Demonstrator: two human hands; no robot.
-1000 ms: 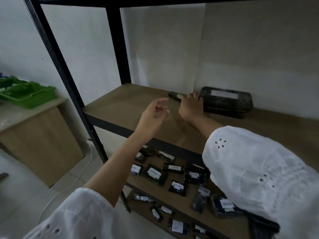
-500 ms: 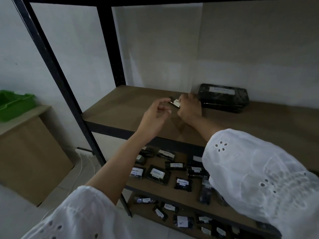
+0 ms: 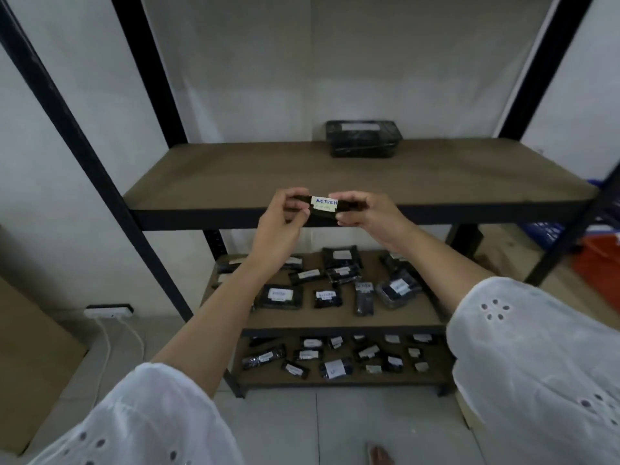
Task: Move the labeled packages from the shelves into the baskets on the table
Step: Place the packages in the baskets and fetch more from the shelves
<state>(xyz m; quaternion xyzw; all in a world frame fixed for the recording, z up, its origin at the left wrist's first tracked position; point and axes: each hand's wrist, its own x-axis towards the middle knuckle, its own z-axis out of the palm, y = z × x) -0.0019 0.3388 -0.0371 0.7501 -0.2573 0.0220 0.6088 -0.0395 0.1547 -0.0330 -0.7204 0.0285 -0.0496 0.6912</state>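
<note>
Both hands meet at the centre of the frame: the left hand (image 3: 285, 214) pinches the left end of a small package (image 3: 323, 207) between thumb and curled fingers, and the right hand (image 3: 365, 213) grips its right end the same way. This black package hangs level between them, its white label reading "RETURN", just in front of the upper shelf (image 3: 235, 176). A large package (image 3: 364, 139) lies at the back of that shelf, right of centre. Other packages (image 3: 281, 296) are scattered on the two shelves lower in the frame.
</note>
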